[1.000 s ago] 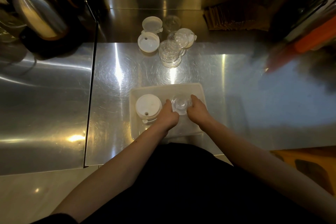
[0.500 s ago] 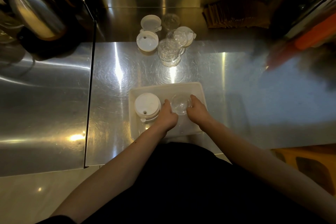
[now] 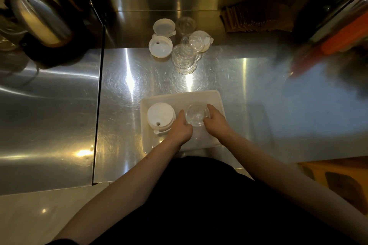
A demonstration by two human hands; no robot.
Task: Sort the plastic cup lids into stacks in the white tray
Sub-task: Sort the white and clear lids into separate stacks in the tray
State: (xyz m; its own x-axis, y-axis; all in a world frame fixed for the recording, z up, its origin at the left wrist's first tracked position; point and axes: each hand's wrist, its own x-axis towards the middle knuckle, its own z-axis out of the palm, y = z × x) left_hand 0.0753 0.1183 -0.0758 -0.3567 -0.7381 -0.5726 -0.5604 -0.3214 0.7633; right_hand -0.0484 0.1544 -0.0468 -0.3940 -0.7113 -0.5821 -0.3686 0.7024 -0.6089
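Note:
A white tray (image 3: 179, 95) lies on the steel counter close to me. In its left half stands a stack of white lids (image 3: 161, 115). In its right half is a clear dome lid stack (image 3: 197, 114), held from both sides: my left hand (image 3: 180, 128) grips its left edge and my right hand (image 3: 216, 121) its right edge. Farther back on the counter lie loose lids: a white lid (image 3: 160, 46), a translucent white lid (image 3: 163, 27), a pile of clear dome lids (image 3: 185, 59), another white lid (image 3: 205, 40) and a clear lid (image 3: 185, 24).
A metal kettle (image 3: 37, 18) on a dark base stands at the back left. Brown paper sleeves (image 3: 254, 20) lie at the back right, with an orange object (image 3: 342, 40) at the right edge. A seam (image 3: 98, 105) divides the counter panels.
Both hands stay on the clear lid stack in the tray; it sits slightly farther from me than a second ago. The loose lids have not moved.

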